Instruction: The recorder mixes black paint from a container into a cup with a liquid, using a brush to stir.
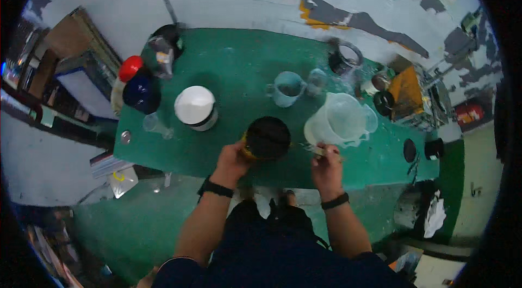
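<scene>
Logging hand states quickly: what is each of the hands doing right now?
Left hand: closed around the side of the dark open can.
Right hand: closed on a small stick-like tool beside the clear plastic pitcher.

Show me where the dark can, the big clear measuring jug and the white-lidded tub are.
dark can (267, 137), head view, on its dark open top.
big clear measuring jug (341, 118), head view, on its inside wall.
white-lidded tub (194, 105), head view, on the middle of its white lid.

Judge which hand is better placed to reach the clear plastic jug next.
Right. The right hand sits just below the clear plastic jug, pinching a small stick-like tool, while the left hand grips the dark-topped can.
</scene>
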Tool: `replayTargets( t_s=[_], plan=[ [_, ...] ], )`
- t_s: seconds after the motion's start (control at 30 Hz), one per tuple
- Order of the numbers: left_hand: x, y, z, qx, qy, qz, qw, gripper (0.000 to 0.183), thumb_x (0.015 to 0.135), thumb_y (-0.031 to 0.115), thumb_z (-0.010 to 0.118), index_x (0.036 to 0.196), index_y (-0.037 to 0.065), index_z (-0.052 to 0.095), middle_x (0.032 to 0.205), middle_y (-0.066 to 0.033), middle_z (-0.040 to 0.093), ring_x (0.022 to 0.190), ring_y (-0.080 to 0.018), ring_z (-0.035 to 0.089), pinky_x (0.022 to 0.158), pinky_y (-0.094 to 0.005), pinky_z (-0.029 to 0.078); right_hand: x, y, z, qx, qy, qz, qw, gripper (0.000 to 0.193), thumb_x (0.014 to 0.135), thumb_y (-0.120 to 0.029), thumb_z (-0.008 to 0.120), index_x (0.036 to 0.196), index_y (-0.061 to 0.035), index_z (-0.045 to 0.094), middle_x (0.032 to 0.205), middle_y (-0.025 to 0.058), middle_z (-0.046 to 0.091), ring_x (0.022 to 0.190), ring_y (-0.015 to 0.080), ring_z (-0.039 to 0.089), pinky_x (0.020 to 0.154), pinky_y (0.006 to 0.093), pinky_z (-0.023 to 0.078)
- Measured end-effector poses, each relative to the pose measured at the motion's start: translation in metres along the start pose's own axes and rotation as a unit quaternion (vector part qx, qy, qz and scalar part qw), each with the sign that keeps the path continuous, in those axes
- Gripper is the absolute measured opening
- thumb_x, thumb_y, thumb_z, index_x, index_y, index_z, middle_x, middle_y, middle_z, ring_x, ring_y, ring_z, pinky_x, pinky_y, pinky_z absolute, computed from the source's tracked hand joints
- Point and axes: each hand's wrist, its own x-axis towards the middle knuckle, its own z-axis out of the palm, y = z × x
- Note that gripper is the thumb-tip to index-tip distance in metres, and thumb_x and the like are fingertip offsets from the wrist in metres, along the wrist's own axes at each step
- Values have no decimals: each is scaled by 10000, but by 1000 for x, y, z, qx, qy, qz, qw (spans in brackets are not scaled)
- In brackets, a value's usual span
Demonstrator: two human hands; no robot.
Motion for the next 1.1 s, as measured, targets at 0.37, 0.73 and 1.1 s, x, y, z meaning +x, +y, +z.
replayTargets(
  t_s=[0.37,0.73,1.1],
  plan=[
    [7,-4,-28,-44,9,-45,998,405,1062,180,441,1406,32,595,1451,-161,607,1347,-352,560,1180,-559,409,-10,7,-11,24,-43,3,999,286,906,8,726,1152,-115,648,1265,98,662,1040,225,630,830,362,515],
    [5,0,-25,-50,-22,-57,997,433,1081,216,414,1458,38,533,1493,-145,562,1397,-339,515,1202,-558,368,-12,4,-20,3,-17,28,999,296,909,-16,697,1186,-113,664,1247,128,683,1094,276,639,802,409,517],
    [9,-2,-27,-67,-26,-48,996,441,1080,199,381,1466,42,524,1495,-144,561,1383,-325,530,1197,-528,385,-51,-69,-56,-84,44,1,996,298,899,-25,720,1190,-58,667,1177,171,715,983,287,685,781,397,532]
  ],
)
